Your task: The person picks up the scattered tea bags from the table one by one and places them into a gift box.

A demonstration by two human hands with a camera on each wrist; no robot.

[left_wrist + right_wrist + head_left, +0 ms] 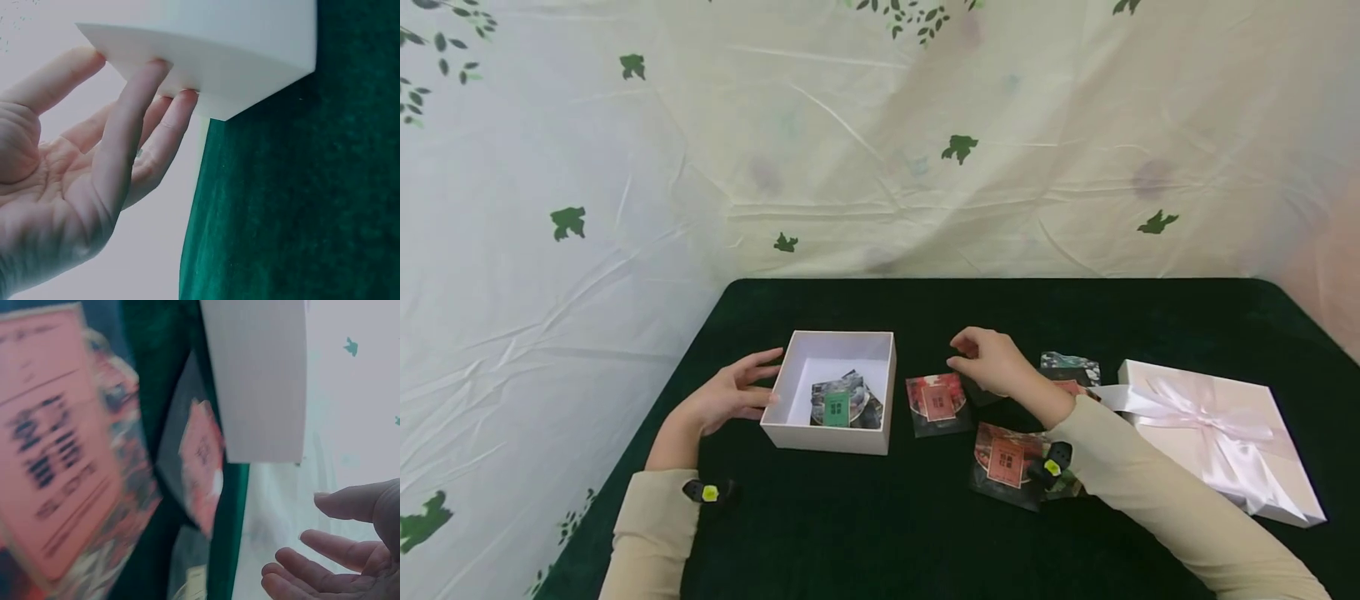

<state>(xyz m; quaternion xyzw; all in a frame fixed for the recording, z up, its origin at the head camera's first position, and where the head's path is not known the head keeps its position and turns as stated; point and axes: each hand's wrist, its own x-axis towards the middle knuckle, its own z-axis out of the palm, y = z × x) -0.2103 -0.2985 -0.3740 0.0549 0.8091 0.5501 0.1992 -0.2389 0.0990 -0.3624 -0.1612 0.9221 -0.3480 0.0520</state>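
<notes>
A white open box (829, 437) stands left of the middle of the table, with several dark packets bearing a green label (837, 409) inside. My left hand (730, 396) touches its left wall with outstretched fingertips; the left wrist view shows those fingers (183, 103) against the white side. Over the packets right of the box hovers my right hand (992, 360), fingers loosely bent and holding nothing. Just left of it lies a red-labelled packet (937, 404). Another red-labelled packet (1006, 465) is nearer the front, partly covering a further one. In the right wrist view a pink label (56, 444) looms large and blurred.
A pale pink lid (1232, 396) with a satin ribbon bow lies at the right. Behind the right forearm more packets (1070, 367) are partly hidden. Dark green cloth (850, 525) covers the table, and a leaf-patterned white curtain (850, 167) hangs behind.
</notes>
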